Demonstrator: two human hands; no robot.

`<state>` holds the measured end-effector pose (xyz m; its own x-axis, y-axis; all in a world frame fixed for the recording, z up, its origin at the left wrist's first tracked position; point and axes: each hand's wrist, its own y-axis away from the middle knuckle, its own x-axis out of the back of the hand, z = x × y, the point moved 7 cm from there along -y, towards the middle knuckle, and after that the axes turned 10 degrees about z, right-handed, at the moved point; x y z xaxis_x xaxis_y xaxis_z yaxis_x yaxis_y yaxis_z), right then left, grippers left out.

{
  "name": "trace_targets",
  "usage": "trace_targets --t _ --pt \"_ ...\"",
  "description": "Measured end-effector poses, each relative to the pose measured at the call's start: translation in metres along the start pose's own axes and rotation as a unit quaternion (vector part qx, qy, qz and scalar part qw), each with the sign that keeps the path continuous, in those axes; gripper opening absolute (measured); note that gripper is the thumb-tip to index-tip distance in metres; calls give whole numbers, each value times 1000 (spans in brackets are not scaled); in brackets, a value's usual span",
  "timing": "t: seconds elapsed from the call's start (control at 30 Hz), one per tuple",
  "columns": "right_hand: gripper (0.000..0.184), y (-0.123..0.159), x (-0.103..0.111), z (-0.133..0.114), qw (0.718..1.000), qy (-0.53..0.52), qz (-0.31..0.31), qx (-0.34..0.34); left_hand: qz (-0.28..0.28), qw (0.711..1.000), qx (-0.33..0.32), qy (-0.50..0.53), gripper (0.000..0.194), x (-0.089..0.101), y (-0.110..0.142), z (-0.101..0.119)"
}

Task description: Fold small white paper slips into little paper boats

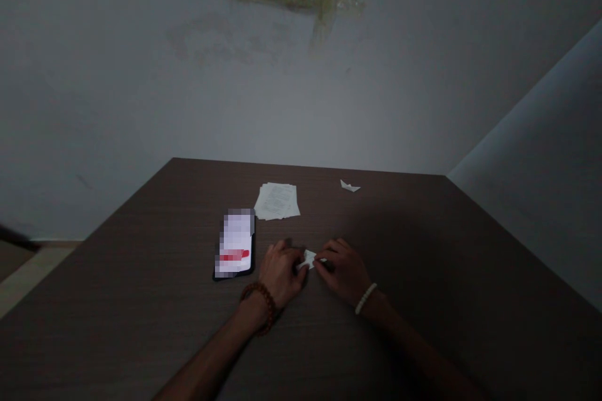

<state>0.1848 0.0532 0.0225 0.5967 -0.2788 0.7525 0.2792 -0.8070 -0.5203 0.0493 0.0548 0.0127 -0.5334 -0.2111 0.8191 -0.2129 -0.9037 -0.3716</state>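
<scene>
- Paper piece (308, 259), white, small, 1 item: on the near-middle part of the surface (164, 213), between the 2 hands, partly hidden by fingers; exact folds too small to tell.
- Left hand (282, 272), 1: thumb and fingertips pinching the paper's left end; brown bead bracelet (270, 304) at the wrist.
- Right hand (345, 269), 1: fingertips and thumb closed on the paper's right end; pale bead bracelet (365, 298) at the wrist.
- Handling, as judged: very light; thin and pliable, likely stiffer where layers double up; dry, with modest grip; easily creased or torn under a hard pull.
- Hold, as judged: light fingertip pinch at the 2 opposite ends, middle left free; the surface beneath can serve as backing for pressing.
- Paper stack (277, 201), printed sheets, edges uneven: beyond the left hand.
- Folded paper boat (350, 186), white, 1: near the far edge, well apart from the hands.
- Phone (235, 244), screen lit, 1: left of the left hand, lying flat.
</scene>
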Motion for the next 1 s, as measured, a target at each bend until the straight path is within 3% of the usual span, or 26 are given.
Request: trace_targets --t 0.2,1.0 --pt "2 2 0 0 998 -7 37 -45 0 1000 3 -2 6 1 0 1" --pt "9 8 10 25 990 -12 81 -111 -12 1000 -10 -4 8 0 0 2"
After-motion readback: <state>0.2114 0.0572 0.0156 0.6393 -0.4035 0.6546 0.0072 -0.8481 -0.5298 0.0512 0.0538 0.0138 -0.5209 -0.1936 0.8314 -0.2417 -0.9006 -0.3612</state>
